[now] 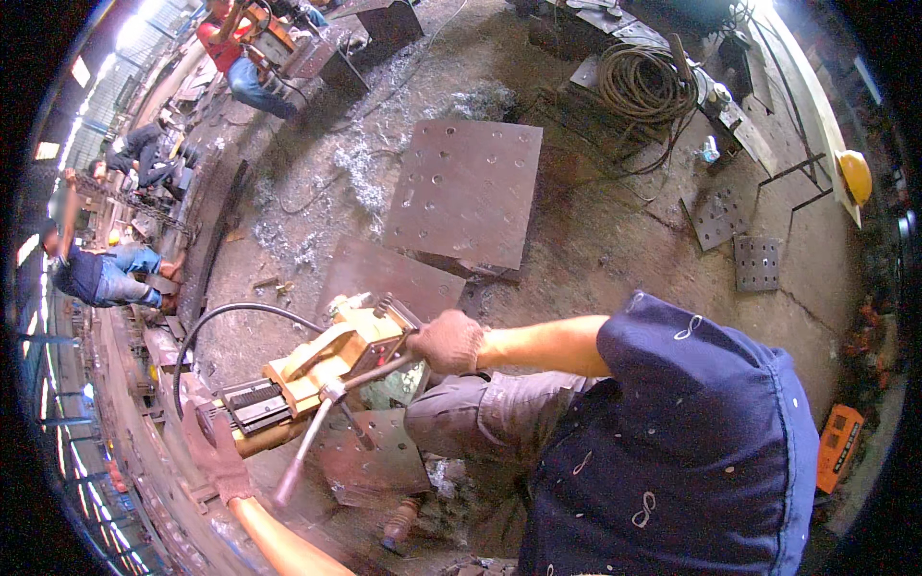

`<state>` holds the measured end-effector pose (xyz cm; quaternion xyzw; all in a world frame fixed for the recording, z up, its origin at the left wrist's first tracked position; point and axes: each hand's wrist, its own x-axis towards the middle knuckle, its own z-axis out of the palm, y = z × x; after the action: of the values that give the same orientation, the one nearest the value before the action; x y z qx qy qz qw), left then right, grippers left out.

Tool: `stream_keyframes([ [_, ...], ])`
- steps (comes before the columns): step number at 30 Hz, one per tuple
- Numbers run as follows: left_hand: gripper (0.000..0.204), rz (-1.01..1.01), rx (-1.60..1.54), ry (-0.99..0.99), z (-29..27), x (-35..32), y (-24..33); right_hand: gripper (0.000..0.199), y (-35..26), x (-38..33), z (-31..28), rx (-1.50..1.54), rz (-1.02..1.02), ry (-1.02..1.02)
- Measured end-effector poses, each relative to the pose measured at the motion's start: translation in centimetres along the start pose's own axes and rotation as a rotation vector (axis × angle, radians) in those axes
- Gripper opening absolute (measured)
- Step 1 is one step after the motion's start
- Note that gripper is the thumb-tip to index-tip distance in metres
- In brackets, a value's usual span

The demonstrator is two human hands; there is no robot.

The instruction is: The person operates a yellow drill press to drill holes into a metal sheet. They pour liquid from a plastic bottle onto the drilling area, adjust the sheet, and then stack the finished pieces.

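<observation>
A yellow magnetic drill [322,355] with a dark slide rail stands tilted in view over stacked steel plates. Its hub carries several feed handles; one handle [298,456] slants down toward me and looks smeared by motion. My right hand [451,343], in a brown knitted glove, is closed round the end of another handle [384,370]. At the drill's far left end, my gloved left hand [216,461] lies against the housing with its fingers stretched out. A black cable [230,309] loops over the machine. Below it sits a steel plate with holes [375,456].
Beyond the drill lies a large drilled steel plate [466,192], with metal shavings [360,182] beside it. Coiled cable [648,84] rests at the back right, near small perforated plates [757,264]. Other people work at upper left, one at another drill [269,38].
</observation>
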<state>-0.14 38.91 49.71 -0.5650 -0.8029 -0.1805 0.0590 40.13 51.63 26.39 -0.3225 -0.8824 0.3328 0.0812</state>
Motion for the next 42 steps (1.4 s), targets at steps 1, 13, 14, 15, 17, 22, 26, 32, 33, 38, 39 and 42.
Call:
stream_keyframes([
  [1, 0.065, -0.023, 0.008, 0.012, 0.1, -0.4, 0.2, 0.031, 1.3, 1.3, 0.4, -0.045, 0.007, -0.037],
  [13, 0.097, -0.479, 0.298, 0.081, 1.3, -1.9, 15.8, 0.017, 8.0, 18.8, -9.4, -0.537, -0.023, -0.016],
  [14, 0.095, -0.478, 0.306, 0.061, 1.4, -1.5, 16.3, 0.016, 8.7, 18.4, -10.3, -0.563, -0.025, 0.009],
  [15, 0.093, -0.493, 0.331, 0.04, 1.0, -1.4, 16.1, 0.017, 8.5, 17.8, -9.8, -0.53, -0.024, 0.035],
  [17, 0.088, -0.427, 0.35, 0.042, 0.3, -1.2, 14.1, 0.017, 7.9, 14.6, -7.8, -0.457, -0.025, 0.093],
  [22, 0.077, -0.052, 0.166, 0.083, 2.2, 1.2, 6.7, 0.017, 5.4, 2.5, -3.6, -0.315, 0.069, 0.207],
  [26, 0.076, 0.046, 0.057, 0.084, 2.8, 4.0, 7.4, 0.015, 3.2, -1.2, -1.4, -0.253, 0.154, 0.297],
  [32, 0.082, -0.161, 0.151, 0.063, 2.0, 4.1, 8.9, 0.016, 7.3, 7.6, -6.2, -0.413, 0.087, 0.163],
  [33, 0.085, -0.24, 0.206, 0.087, 2.8, 3.7, 11.4, 0.018, 9.3, 9.5, -7.8, -0.481, 0.034, 0.191],
  [38, 0.098, -0.476, 0.331, 0.127, 3.7, 2.9, 19.5, 0.019, 12.3, 17.7, -12.6, -0.686, 0.081, 0.122],
  [39, 0.102, -0.476, 0.318, 0.115, 5.0, 3.1, 20.3, 0.019, 13.3, 17.7, -13.8, -0.759, 0.121, 0.115],
  [42, 0.097, -0.437, 0.342, 0.139, 5.2, 2.3, 20.9, 0.017, 12.9, 17.2, -14.7, -0.797, 0.073, 0.183],
])
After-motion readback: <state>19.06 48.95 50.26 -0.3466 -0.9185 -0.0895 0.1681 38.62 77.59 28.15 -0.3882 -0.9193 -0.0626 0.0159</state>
